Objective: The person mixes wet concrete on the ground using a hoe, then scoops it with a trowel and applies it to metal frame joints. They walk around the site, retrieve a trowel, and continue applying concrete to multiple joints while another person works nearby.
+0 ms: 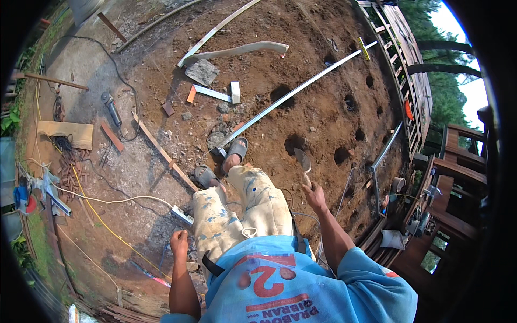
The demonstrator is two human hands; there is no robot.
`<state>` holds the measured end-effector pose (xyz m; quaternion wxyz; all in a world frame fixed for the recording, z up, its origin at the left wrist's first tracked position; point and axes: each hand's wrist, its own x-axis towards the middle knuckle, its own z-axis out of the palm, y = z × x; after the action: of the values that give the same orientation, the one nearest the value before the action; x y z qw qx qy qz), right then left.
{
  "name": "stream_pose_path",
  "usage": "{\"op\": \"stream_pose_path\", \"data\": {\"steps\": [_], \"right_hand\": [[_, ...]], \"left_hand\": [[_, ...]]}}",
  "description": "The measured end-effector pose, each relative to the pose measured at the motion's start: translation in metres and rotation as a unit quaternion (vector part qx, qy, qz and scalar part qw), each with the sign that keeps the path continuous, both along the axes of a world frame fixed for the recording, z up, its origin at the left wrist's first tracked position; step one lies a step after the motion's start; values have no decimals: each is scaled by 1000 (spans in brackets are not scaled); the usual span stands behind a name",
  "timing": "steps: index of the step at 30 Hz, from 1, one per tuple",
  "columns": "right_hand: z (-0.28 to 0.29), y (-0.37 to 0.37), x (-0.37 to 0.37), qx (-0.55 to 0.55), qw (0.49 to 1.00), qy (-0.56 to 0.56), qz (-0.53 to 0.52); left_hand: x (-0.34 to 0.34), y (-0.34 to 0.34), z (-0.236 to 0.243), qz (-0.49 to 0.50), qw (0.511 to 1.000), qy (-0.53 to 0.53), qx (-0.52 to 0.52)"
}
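Observation:
My right hand (315,197) grips the handle of a trowel (302,159), its pointed blade facing away from me above the brown soil. Close to the blade is a dug hole (294,143). My left hand (179,240) hangs low at my left side, fingers curled into a loose fist, and no object shows in it. Near it lies a white power strip (182,215) with a pale cable. In front of my sandalled feet, a long metal bar (301,86) runs diagonally across the ground to the far right, where a yellow tool (364,48) crosses it.
Several more holes (341,155) pit the soil at right. An angle grinder (111,107) lies at left, its black cord trailing. A wooden strip (161,151) reaches toward my left foot. Beyond are a rock (202,72) and a curved timber (237,51). A slatted frame (398,64) borders the right.

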<state>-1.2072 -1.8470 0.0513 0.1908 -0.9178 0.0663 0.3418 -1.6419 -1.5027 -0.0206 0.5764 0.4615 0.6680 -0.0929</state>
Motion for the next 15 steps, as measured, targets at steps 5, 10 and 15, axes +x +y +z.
{"op": "stream_pose_path", "data": {"steps": [5, 10, 15], "right_hand": [[5, -7, 16, 9, 999, -25, -42], [2, -13, 32, 91, 993, -65, -37], [18, -27, 25, 7, 992, -14, -123]], "left_hand": [[21, 7, 24, 55, 998, -14, -32], [54, 19, 33, 82, 996, -27, 10], [63, 33, 42, 2, 998, 44, -38]]}}
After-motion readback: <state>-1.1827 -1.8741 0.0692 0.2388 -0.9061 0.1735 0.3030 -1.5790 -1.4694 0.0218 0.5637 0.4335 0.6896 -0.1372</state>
